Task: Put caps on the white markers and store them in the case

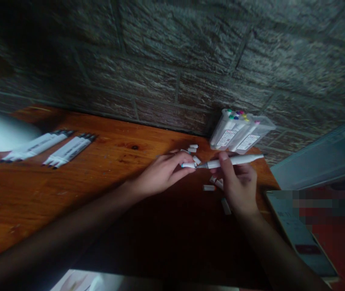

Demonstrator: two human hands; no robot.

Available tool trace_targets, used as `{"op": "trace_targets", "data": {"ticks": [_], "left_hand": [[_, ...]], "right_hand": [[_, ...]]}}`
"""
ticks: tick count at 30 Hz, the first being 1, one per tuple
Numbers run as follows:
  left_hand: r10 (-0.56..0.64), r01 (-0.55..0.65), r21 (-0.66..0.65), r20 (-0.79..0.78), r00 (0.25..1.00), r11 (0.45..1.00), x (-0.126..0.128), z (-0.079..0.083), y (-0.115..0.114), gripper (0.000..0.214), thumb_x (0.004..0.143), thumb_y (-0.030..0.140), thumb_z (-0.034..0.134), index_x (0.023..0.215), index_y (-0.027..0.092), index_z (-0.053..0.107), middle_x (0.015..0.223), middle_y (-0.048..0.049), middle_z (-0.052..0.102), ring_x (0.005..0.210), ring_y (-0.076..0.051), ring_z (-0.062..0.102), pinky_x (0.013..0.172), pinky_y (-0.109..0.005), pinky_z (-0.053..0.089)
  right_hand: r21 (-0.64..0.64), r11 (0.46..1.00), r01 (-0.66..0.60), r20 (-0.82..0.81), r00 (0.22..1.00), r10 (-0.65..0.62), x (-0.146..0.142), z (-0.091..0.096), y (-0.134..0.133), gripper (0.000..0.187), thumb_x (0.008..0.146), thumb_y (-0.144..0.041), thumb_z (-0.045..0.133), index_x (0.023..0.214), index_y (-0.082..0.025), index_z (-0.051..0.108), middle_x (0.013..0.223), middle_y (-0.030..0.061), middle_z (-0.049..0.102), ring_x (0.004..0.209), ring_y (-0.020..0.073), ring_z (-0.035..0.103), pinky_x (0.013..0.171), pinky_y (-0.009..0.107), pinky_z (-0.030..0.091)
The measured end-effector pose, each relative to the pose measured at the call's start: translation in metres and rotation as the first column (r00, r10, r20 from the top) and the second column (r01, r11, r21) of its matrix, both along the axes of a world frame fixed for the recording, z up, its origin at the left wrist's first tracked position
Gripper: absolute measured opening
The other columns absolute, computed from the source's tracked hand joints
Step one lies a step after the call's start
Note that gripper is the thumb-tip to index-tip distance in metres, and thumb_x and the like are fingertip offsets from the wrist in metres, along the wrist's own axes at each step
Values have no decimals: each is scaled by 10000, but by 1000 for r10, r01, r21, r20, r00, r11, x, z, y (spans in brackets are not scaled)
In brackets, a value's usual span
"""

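Note:
Between the fingertips of my left hand (163, 171) is a small white marker cap (188, 165) with a blue end. My right hand (240, 182) grips a white marker (240, 159), held almost level. The marker's grey tip points left and meets the mouth of the cap, or nearly so; I cannot tell whether it is inside. Several loose caps lie on the table around both hands, among them a white cap (209, 188) below the marker, a cap (226, 206) beside my right wrist and another cap (193, 146) behind my left fingers.
Clear plastic cases (242, 131) with coloured-end markers stand against the stone wall (160, 68). Two rows of white markers (69, 151) lie at the left of the wooden table (124, 161). A blurred white object (3, 131) juts in at the left. The table's right edge is near my right hand.

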State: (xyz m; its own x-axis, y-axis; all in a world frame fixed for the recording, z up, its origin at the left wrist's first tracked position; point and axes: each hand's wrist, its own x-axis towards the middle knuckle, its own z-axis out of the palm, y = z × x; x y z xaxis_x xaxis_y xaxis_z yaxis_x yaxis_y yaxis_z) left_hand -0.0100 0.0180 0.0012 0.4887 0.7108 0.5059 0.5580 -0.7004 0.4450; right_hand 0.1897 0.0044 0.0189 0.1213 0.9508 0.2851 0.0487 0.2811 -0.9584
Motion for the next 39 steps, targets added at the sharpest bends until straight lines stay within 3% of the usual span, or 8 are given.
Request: {"op": "trace_targets", "data": {"ticks": [5,12,18,23,28,31,34,39], "left_hand": [[-12,26,-87,163,987,996,4,-3,-3,178,920,261,638,1073,174,620,996,-24,718,877,-133,676,790,-216,517],[42,-19,-78,292,955,997,3,-8,2,185,876,229,693,1052,171,699,907,-12,757,677,-96,648,615,-175,489],[10,-3,-27,284,959,1000,1,-4,2,184,882,193,680,1061,158,698,968,-40,766,770,-121,694,692,-196,528],[-7,-17,123,193,981,992,1,-2,2,158,863,174,702,1021,169,709,988,-49,770,919,-168,711,849,-262,542],[3,-36,212,154,988,977,1,1,1,165,856,177,714,1020,160,711,965,-43,774,893,-156,717,844,-238,538],[51,-94,184,227,973,978,0,7,-3,184,846,208,729,1019,151,707,954,-40,773,835,-142,719,785,-214,540],[48,-93,176,245,968,980,1,13,-7,174,839,202,735,1001,144,711,948,-45,771,831,-144,717,776,-212,536],[27,-69,168,239,971,983,2,14,-8,143,836,161,731,976,148,709,929,-46,766,874,-153,713,821,-223,533]], "right_hand": [[209,978,25,82,996,-43,2,9,-8,206,895,-378,650,837,-184,691,697,9,697,525,113,631,476,227,518],[319,947,21,158,985,-74,4,7,-9,62,889,-257,665,882,-197,679,801,8,703,576,111,644,510,237,533],[391,915,-101,312,950,-29,7,-5,-8,67,877,-185,674,938,-212,684,912,33,719,724,154,684,644,306,558],[401,898,-182,434,901,-11,3,-5,-10,82,885,-179,669,956,-215,687,887,20,718,776,161,693,719,317,567],[499,847,-182,542,828,-141,10,1,-3,84,892,-172,660,965,-188,699,905,41,730,831,165,699,759,305,565],[514,858,-9,507,810,-296,25,-2,12,71,905,-226,650,927,-187,704,900,56,732,849,189,709,749,329,570],[432,893,128,408,855,-320,32,-6,20,121,912,-297,643,921,-186,691,868,54,724,779,188,713,651,317,573],[480,873,87,239,944,-226,13,2,-1,51,881,-238,680,915,-202,691,885,40,715,743,162,697,622,296,579]]}}
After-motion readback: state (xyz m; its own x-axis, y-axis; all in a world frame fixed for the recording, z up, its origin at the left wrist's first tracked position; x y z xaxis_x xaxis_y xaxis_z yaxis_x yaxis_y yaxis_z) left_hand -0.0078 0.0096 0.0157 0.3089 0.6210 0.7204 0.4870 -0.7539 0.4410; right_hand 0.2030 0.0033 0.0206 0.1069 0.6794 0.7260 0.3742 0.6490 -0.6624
